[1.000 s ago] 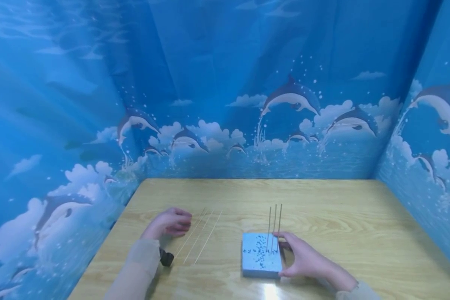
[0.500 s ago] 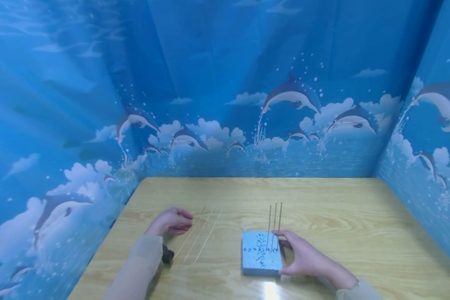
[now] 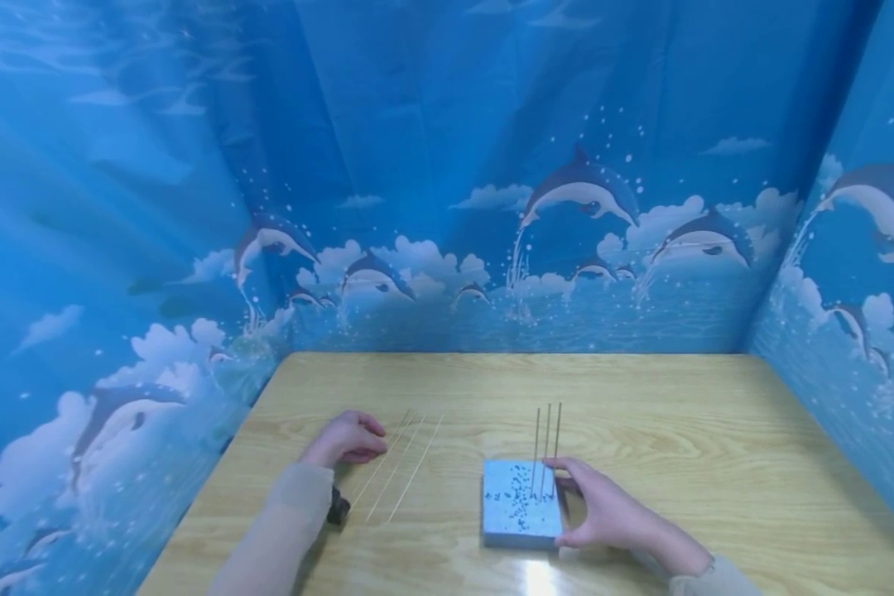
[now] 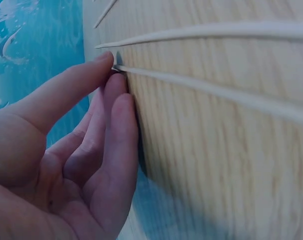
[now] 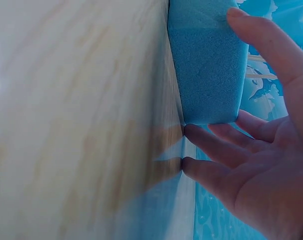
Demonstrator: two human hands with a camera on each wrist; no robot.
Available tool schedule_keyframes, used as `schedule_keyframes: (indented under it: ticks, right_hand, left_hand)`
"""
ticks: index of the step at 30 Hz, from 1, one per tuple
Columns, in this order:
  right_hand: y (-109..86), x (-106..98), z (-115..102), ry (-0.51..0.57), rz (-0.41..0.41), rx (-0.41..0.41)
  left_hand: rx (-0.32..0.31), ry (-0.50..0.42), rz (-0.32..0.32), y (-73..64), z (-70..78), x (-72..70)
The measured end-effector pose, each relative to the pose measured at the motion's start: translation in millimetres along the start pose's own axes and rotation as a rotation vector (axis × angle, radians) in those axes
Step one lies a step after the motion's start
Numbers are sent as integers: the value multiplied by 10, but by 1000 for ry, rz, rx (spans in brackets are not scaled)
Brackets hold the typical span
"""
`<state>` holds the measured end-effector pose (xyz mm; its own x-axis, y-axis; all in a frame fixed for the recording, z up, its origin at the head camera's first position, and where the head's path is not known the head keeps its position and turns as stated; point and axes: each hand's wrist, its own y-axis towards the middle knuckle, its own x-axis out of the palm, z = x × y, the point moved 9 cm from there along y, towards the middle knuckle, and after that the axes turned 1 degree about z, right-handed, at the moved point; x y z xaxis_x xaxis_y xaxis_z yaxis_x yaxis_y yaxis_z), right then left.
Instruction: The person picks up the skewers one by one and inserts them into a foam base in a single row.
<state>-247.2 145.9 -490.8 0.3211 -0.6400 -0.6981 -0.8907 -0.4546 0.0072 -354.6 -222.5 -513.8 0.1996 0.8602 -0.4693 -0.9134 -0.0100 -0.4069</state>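
Note:
Three thin pale wooden sticks lie roughly side by side on the table's left half. In the left wrist view, my left hand pinches the nearest stick between thumb and fingertips, low over the wood; a second stick lies just beyond. On the right, my right hand holds a light-blue foam block by its side. Its thumb presses the near edge, while the other fingers spread along the block's side and down to the tabletop. Three upright sticks stand in the block, whose top is dotted with dark holes.
The wood-grain table is enclosed by blue curtains printed with dolphins and clouds. A black wrist camera sits under my left wrist, close to the sticks' near ends. Bare tabletop shows between the loose sticks and the block.
My left hand has shifted slightly right, up to the leftmost loose stick, and its fingers have drawn together on it. The right hand and foam block have stayed put.

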Motion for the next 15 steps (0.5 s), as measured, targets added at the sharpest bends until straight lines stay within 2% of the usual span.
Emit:
schedule_keyframes:
  ticks: [7,15]
  right_hand:
    - [-1,-3,9,17,0,5]
    - [-8,-6,-6,27,12,-7]
  left_hand:
    - [10,1,26,10,7,-14]
    - [3,1,13,39,-35,-28]
